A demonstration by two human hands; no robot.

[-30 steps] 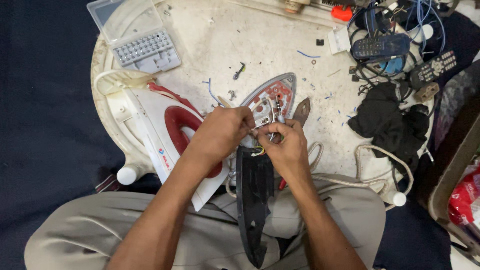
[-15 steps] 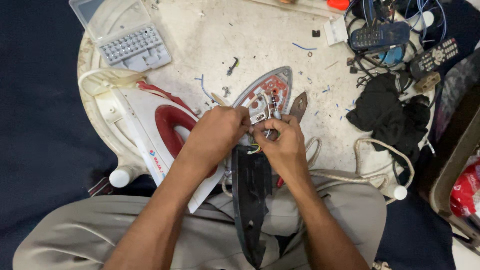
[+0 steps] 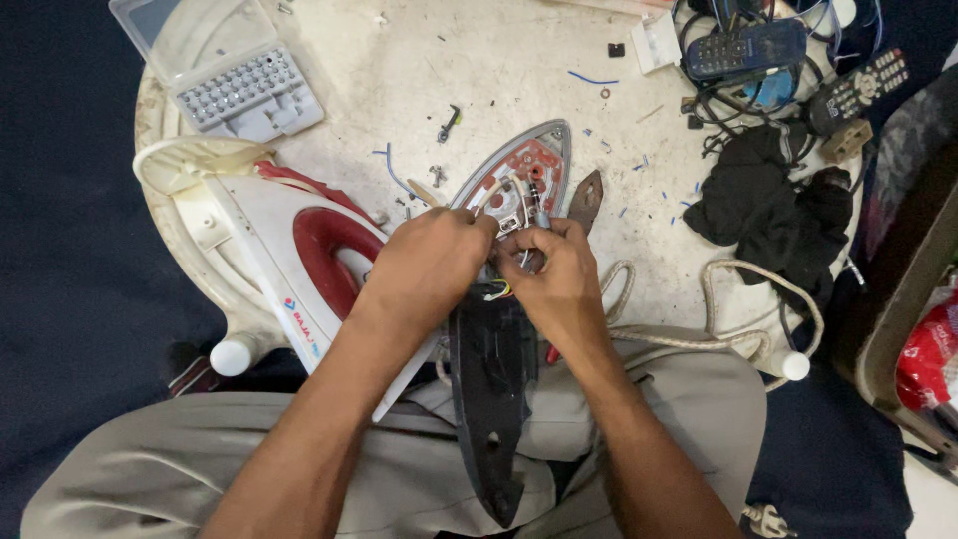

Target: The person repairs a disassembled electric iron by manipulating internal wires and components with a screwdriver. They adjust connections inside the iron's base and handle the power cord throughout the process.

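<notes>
- Both hands sit a touch lower than half a second back, same pinch kept; camera view shifted slightly, bench items unmoved.
- Left hand (image 3: pixel 431 268) fingers pressed together, pinching thin wires (image 3: pixel 502 289) at the rear of the iron soleplate (image 3: pixel 529 170).
- Right hand (image 3: pixel 555 274) fingers curled tight, pinching the same wire bundle from the other side.
- Soleplate: teardrop-shaped metal, grey rim, reddish element inside with small terminals; lies on the bench just ahead of the hands.
- Dark plastic cover (image 3: pixel 491 384), long and pointed, matte, rests on the lap under the hands.
- White and red iron housing (image 3: pixel 289 255), glossy plastic, lies left of the hands at the bench edge.
- Bench (image 3: pixel 499 70): round, whitish, scuffed, dotted with blue wire scraps.
- Clear plastic case (image 3: pixel 235 75), lid open, holds rows of small bits.
- Braided cream cord (image 3: pixel 718 299) loops at right, beside black cloth (image 3: pixel 768 205).
- Remote controls (image 3: pixel 743 45) lie among tangled cables at far right.
</notes>
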